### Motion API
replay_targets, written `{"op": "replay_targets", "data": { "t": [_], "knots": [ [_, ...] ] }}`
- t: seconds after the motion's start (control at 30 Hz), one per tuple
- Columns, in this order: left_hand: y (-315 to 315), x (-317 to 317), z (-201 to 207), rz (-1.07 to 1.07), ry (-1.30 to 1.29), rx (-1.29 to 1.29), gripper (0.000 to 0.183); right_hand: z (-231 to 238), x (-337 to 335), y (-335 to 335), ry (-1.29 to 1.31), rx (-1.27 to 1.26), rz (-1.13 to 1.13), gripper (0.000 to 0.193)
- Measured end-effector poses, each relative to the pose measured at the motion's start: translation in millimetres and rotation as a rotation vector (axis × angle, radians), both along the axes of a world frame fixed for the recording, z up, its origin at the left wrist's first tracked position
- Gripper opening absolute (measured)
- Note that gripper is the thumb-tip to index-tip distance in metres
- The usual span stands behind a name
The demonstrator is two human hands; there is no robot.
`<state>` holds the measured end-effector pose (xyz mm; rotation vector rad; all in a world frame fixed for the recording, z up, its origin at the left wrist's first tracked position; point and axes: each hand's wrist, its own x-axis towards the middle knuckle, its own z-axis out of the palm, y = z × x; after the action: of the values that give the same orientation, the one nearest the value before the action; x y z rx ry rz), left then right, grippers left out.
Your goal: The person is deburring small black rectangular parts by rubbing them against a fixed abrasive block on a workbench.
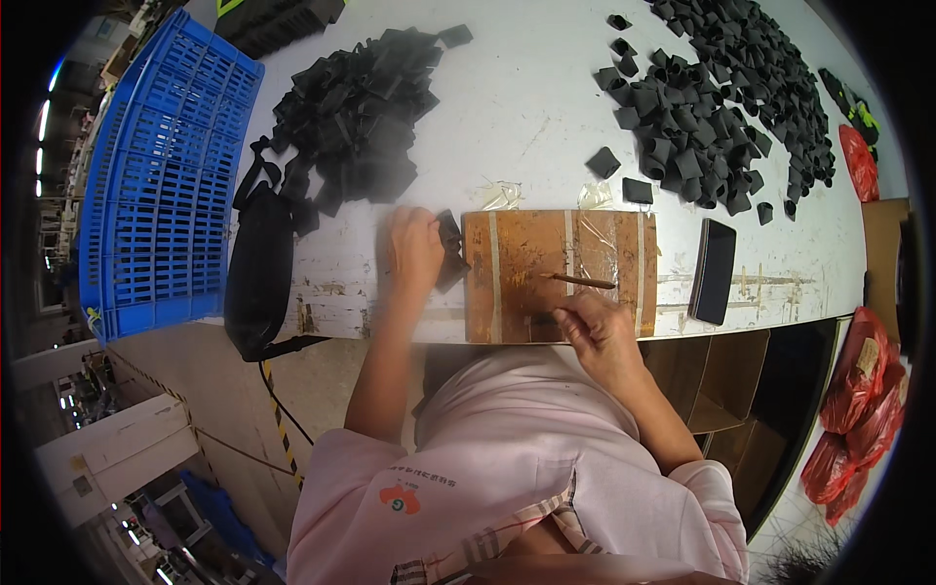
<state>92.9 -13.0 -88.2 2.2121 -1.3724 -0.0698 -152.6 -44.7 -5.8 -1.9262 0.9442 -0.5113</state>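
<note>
My left hand rests on the white table with its fingers curled, right beside a few small black pieces. What lies under those fingers is hidden. A worn brown board with pale strips of tape lies in front of me. Over its lower right part, my right hand has thumb and forefinger pinched together. A small dark patch shows on the board by these fingertips; whether they grip it I cannot make out. Just above the knuckles is a thin brown stick, held or lying loose, I cannot tell.
Heaps of black folded pieces lie at the far left and far right. A black pouch and a blue plastic crate stand left. To the right are a phone and red plastic bags.
</note>
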Motion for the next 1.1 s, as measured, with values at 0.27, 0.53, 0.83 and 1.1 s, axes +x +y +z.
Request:
{"op": "replay_targets", "data": {
  "t": [0.27, 0.53, 0.83, 1.1],
  "knots": [
    [28, -68, 71, 0.083, 1.164, -0.300, 0.008, 16, 16, 17, -0.257, 0.319, -0.169, 0.014],
    [32, -110, 99, -0.184, 2.113, -0.132, 0.016, 2, -9, 5, -0.884, 1.085, -0.229, 0.015],
    [27, -110, 97, -0.356, 1.996, 0.091, 0.017, 5, -25, -5, -0.756, 1.100, -0.097, 0.018],
    [28, -116, 90, -0.252, 1.654, -0.001, 0.008, 17, -15, -3, -0.249, 0.172, -0.264, 0.019]
  ]
}}
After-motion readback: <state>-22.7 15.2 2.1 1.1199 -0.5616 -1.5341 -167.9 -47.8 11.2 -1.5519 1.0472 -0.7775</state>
